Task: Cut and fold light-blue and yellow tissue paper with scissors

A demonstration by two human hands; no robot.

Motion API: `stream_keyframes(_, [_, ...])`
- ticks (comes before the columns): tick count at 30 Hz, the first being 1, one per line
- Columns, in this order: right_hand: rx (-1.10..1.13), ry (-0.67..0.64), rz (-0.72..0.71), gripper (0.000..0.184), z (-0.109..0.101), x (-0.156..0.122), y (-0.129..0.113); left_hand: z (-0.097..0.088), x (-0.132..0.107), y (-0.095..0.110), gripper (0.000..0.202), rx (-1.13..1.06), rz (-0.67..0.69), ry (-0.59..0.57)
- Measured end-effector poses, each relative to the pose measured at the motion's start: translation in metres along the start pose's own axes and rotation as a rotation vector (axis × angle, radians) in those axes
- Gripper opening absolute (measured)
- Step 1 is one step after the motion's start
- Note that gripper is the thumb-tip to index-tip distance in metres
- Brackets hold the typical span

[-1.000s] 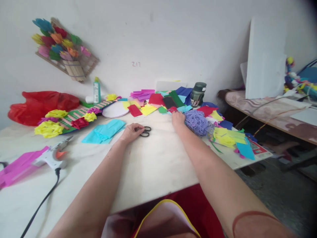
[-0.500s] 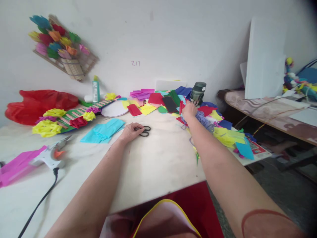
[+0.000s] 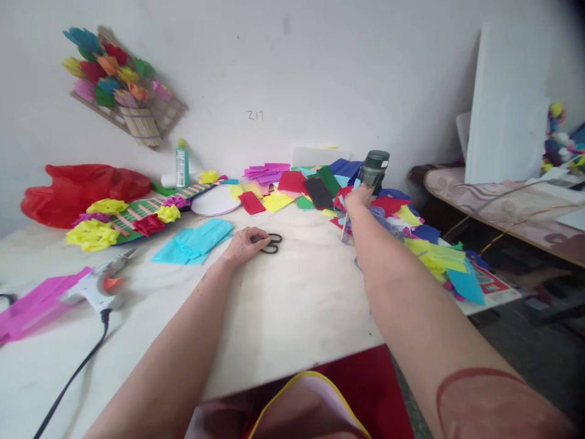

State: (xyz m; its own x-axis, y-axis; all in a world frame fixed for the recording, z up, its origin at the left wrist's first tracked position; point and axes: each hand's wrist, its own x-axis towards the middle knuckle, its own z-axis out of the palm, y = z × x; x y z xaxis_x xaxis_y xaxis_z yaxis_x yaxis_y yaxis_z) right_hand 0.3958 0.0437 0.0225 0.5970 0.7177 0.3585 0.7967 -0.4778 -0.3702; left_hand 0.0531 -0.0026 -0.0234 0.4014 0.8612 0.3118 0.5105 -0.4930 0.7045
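The left hand (image 3: 247,244) pinched scissors (image 3: 273,244) on the bench (image 3: 292,299); the right hand (image 3: 360,197) was near yarn (image 3: 380,218), its grip unclear.

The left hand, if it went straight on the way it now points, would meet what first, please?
The left hand would first meet the handles of the black scissors that it touches. Beyond lies the tabletop, then probably coloured paper, though depth is unclear.

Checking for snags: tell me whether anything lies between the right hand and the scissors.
Red paper and a small yellow scrap show just beside the right hand, toward the scissors; past them, nothing visible stands in the way.
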Motion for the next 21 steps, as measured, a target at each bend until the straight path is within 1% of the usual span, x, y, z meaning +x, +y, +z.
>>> stream_keyframes(1, [-0.012,-0.006,0.086,0.046,0.004,-0.004,0.002,0.0,0.0,-0.001,0.032,-0.004,0.002,0.0])
stream_keyframes(3, [-0.036,-0.095,0.186,0.044,0.01,-0.01,0.004,0.0,0.001,-0.002,0.032,-0.005,0.004,-0.005])
stream_keyframes(4, [-0.047,-0.12,0.2,0.044,0.012,-0.012,0.004,0.0,0.001,-0.003,0.033,-0.005,0.004,-0.007])
stream_keyframes(5, [-0.058,-0.114,0.194,0.044,0.012,-0.014,0.003,0.0,0.001,-0.003,0.033,-0.007,0.005,-0.007])
stream_keyframes(6, [-0.065,-0.07,0.168,0.044,0.011,-0.016,0.001,0.0,0.001,-0.003,0.033,-0.013,0.006,-0.006])
stream_keyframes(7, [-0.067,0.008,0.128,0.044,0.008,-0.018,-0.002,0.0,0.0,-0.003,0.033,-0.025,0.005,-0.002])
stream_keyframes(9, [-0.05,0.161,0.006,0.04,0.001,-0.022,-0.013,0.0,-0.001,-0.001,0.035,-0.074,-0.004,-0.001])
stream_keyframes(10, [-0.033,0.195,-0.041,0.04,-0.003,-0.026,-0.02,0.0,-0.002,0.001,0.035,-0.11,-0.007,-0.004])
stream_keyframes(11, [-0.014,0.186,-0.075,0.041,-0.007,-0.03,-0.029,0.0,-0.003,0.003,0.036,-0.148,-0.011,-0.004])
stream_keyframes(12, [0.009,0.146,-0.102,0.043,-0.01,-0.035,-0.039,-0.001,-0.003,0.005,0.036,-0.189,-0.011,0.001])
stream_keyframes(13, [0.037,0.08,-0.114,0.045,-0.012,-0.042,-0.049,-0.001,-0.004,0.007,0.036,-0.22,-0.006,0.018])
stream_keyframes(15, [0.09,-0.022,-0.167,0.048,-0.012,-0.061,-0.071,-0.001,-0.004,0.01,0.036,-0.223,-0.005,0.087])
stream_keyframes(17, [0.116,-0.105,-0.254,0.05,-0.008,-0.085,-0.091,-0.002,-0.004,0.01,0.038,-0.207,-0.004,0.19])
stream_keyframes(18, [0.128,-0.141,-0.307,0.05,-0.005,-0.099,-0.101,-0.002,-0.003,0.009,0.039,-0.209,-0.028,0.25])
stream_keyframes(21, [0.118,-0.245,-0.452,0.05,0.003,-0.139,-0.124,-0.002,0.0,0.005,0.04,-0.149,-0.09,0.304])
